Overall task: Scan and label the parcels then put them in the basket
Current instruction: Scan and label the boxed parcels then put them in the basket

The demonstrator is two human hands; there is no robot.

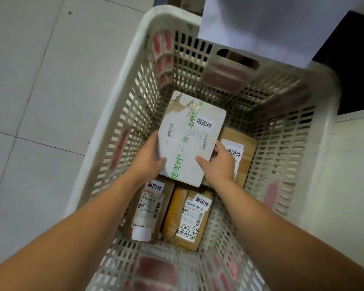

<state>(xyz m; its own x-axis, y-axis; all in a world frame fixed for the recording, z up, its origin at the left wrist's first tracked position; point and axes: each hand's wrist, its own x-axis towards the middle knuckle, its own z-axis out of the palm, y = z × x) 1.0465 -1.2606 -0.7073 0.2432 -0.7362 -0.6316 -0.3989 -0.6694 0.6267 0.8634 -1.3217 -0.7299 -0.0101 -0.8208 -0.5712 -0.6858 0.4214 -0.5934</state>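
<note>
Both my hands reach down into a white slotted plastic basket (118,106). Between them is a white parcel (189,135) with green printing and a white label, held flat above the others. My left hand (149,158) grips its near left corner, thumb on top. My right hand (216,162) grips its near right edge, thumb on top. Under it lie three labelled parcels: a brown box (149,208) at the near left, a tan taped parcel (187,219) beside it, and a brown box (242,152) at the right.
The basket stands on a grey tiled floor (40,91). Faded red stickers mark the basket's walls. A white sheet (271,26) overhangs the basket's far edge. A white counter edge and a dark surface (355,66) lie to the right.
</note>
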